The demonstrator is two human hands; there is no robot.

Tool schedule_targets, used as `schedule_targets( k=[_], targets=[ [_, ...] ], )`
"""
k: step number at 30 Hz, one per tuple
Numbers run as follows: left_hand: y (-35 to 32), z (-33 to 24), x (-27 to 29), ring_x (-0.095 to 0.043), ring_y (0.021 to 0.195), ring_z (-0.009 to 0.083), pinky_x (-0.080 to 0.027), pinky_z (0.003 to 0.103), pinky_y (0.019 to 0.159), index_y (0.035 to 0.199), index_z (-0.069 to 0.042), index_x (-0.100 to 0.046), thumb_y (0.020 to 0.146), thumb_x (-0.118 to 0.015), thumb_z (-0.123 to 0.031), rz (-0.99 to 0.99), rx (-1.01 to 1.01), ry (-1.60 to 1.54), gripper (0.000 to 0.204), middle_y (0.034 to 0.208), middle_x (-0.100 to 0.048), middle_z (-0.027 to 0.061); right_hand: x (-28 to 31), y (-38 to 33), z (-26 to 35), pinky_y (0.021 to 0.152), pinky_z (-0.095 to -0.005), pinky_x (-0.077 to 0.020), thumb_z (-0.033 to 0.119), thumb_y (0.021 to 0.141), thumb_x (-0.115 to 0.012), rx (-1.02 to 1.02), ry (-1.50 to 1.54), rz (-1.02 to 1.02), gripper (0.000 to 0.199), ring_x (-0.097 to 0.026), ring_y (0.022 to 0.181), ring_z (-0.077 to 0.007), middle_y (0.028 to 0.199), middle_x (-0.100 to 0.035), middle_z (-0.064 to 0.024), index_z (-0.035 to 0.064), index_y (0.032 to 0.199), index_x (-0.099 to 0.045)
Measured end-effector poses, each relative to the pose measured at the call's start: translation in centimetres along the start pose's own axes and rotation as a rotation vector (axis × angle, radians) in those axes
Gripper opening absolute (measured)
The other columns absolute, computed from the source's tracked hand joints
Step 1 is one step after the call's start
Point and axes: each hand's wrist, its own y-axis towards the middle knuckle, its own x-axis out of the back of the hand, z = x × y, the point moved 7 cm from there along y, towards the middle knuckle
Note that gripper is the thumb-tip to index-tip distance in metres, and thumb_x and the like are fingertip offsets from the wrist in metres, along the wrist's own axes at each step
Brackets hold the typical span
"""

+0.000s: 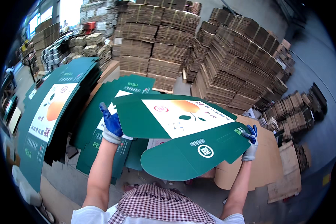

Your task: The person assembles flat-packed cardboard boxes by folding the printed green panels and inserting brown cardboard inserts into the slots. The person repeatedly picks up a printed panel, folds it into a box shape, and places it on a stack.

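Observation:
I hold a flat dark green die-cut carton sheet (175,134) with a white panel and an orange fruit picture, lifted in front of my chest. My left hand (110,125), in a blue and white glove, grips its left edge. My right hand (250,140), gloved the same way, grips its right corner flap. Under the sheet on the left lies a pile of the same green sheets (100,123).
A taller stack of green printed sheets (48,112) stands at the left. Plain brown cardboard sheets (265,156) lie beneath on the right. Tall stacks of folded brown corrugated cartons (227,56) fill the back, with smaller bundles (295,112) at the right on grey floor.

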Motion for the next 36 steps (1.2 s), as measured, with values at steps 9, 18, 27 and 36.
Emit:
schedule_targets(
  k=[9,18,27,36],
  targets=[
    [-9.9,4.7,10.1,-0.058,0.094,0.0249,-0.047,0.035,0.085,0.102,-0.001,-0.055,0.078,-0.051,-0.005,-0.331,0.072,0.007,0.025,0.100,-0.059,0.0123,-2.7,-0.7,-10.8,0.090,-0.0307,-0.0386,-0.008,0.069,-0.055,-0.171,-0.299,-0.054,0.033,-0.046,0.109,-0.0197,0.112,-0.055,-0.0104,0.0061,0.098,-0.060],
    [-14.6,15.9,9.0,-0.056,0.095,0.0190,-0.047,0.030,0.082,0.104,-0.001,-0.053,0.078,-0.061,-0.009,0.058,0.075,1.395,0.029,0.103,-0.059,0.0115,-15.1,-10.0,-7.2,0.075,-0.0262,-0.0457,0.003,0.083,-0.047,-0.658,0.062,0.492,0.031,-0.056,0.086,-0.0170,0.101,-0.057,-0.0096,0.0025,0.113,-0.051],
    [-15.5,23.0,10.5,-0.053,0.100,0.0242,-0.039,0.036,0.089,0.106,-0.010,-0.056,0.076,-0.057,-0.027,0.122,0.378,1.627,0.034,0.106,-0.058,0.0107,-29.6,-23.6,2.0,0.084,-0.0315,-0.0434,0.010,0.087,-0.042,-0.603,0.235,1.021,0.029,-0.053,0.097,-0.0256,0.109,-0.053,-0.0154,0.0009,0.114,-0.048],
    [-9.4,13.5,16.7,-0.037,0.118,0.0283,-0.027,0.037,0.100,0.127,-0.010,-0.039,0.079,-0.050,-0.037,0.298,0.165,1.499,0.056,0.127,-0.042,0.0131,-35.9,-21.3,3.4,0.086,-0.0318,-0.0405,0.010,0.087,-0.046,-0.403,-0.055,0.842,0.029,-0.050,0.103,-0.0279,0.113,-0.051,-0.0150,0.0024,0.115,-0.047]
  ],
)
